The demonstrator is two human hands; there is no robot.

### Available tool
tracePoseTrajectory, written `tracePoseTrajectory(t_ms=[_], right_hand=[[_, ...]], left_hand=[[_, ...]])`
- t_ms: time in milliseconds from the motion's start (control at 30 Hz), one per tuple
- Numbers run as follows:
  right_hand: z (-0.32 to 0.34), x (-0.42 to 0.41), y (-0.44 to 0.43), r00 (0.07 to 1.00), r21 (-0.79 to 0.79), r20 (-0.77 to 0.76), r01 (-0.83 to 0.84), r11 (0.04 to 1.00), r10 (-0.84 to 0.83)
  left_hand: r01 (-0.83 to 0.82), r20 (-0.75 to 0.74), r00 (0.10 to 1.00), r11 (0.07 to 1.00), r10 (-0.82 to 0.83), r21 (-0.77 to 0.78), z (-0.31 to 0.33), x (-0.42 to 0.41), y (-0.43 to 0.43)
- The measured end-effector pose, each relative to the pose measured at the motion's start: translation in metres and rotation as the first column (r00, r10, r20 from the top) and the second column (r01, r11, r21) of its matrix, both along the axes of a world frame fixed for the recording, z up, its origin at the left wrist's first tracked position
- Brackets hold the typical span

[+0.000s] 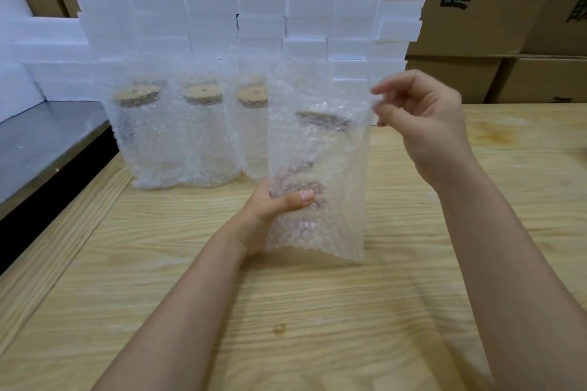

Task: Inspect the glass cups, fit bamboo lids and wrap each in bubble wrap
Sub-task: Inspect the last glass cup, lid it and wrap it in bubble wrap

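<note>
A glass cup with a bamboo lid [322,120] sits inside a clear bubble wrap bag [333,168] that I hold above the wooden table [158,263]. My left hand [270,216] grips the lower part of the bag, thumb across the front and fingers behind. My right hand [422,117] pinches the bag's upper right edge between thumb and fingers. Three wrapped cups stand behind on the table, each with a bamboo lid: the left one [136,94], the middle one [203,94] and the right one [252,97], which the held bag partly hides.
A wall of stacked white foam blocks [254,3] rises behind the wrapped cups. Brown cardboard boxes [492,9] are piled at the back and right. A grey metal surface [41,136] adjoins the table on the left.
</note>
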State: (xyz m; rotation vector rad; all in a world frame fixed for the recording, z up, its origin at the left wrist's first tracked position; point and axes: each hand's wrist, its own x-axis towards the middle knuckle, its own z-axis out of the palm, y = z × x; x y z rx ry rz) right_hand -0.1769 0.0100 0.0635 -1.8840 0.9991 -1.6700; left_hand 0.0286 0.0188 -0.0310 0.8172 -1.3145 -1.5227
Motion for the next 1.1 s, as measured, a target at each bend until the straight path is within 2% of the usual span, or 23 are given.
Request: tracePoseTrajectory(t_ms=[100, 200, 233, 300, 367, 433, 600, 700, 800, 967, 1100], right_hand=[[-0.002, 0.007, -0.002, 0.973, -0.04, 0.183, 0.15, 0.988, -0.14], [-0.021, 0.024, 0.002, 0.874, -0.06, 0.386, 0.342, 0.938, -0.294], [-0.034, 0.032, 0.006, 0.854, -0.062, 0.413, 0.373, 0.926, -0.316], [-0.068, 0.048, 0.02, 0.901, -0.066, 0.316, 0.334, 0.94, -0.298], [-0.096, 0.06, 0.033, 0.963, -0.045, 0.11, 0.252, 0.967, -0.246], [-0.107, 0.065, 0.036, 0.971, -0.021, 0.037, 0.238, 0.971, -0.237], [-0.105, 0.071, 0.04, 0.942, -0.006, 0.016, 0.336, 0.942, -0.336], [-0.107, 0.074, 0.046, 0.967, 0.07, -0.017, 0.255, 0.964, -0.255], [-0.106, 0.072, 0.043, 0.973, 0.169, 0.021, 0.223, 0.96, -0.23], [-0.096, 0.05, 0.028, 0.968, 0.326, 0.035, 0.225, 0.918, -0.25], [-0.095, 0.033, 0.016, 0.964, 0.329, 0.104, 0.198, 0.924, -0.244]], left_hand=[[-0.013, 0.002, 1.0, 1.0, 0.013, 0.004, 0.0, -0.003, 0.001], [-0.043, -0.054, 0.998, 0.999, 0.045, 0.027, 0.002, -0.006, 0.0], [-0.05, -0.082, 0.995, 0.998, 0.052, 0.034, 0.004, -0.008, 0.001], [-0.057, -0.133, 0.989, 0.997, 0.063, 0.045, 0.006, -0.01, 0.001], [-0.051, -0.161, 0.985, 0.998, 0.057, 0.041, 0.005, -0.011, 0.002], [-0.057, -0.152, 0.987, 0.998, 0.057, 0.003, 0.004, -0.011, 0.002], [-0.118, -0.126, 0.986, 0.992, 0.111, -0.049, 0.001, -0.01, -0.001], [-0.236, -0.03, 0.972, 0.963, 0.234, -0.127, 0.001, -0.016, -0.001], [-0.315, 0.012, 0.946, 0.929, 0.323, -0.193, 0.002, -0.025, 0.001], [-0.151, 0.175, 0.962, 0.945, 0.208, -0.289, 0.002, -0.034, 0.003], [-0.141, 0.168, 0.961, 0.909, 0.222, -0.393, 0.001, -0.036, 0.004]])
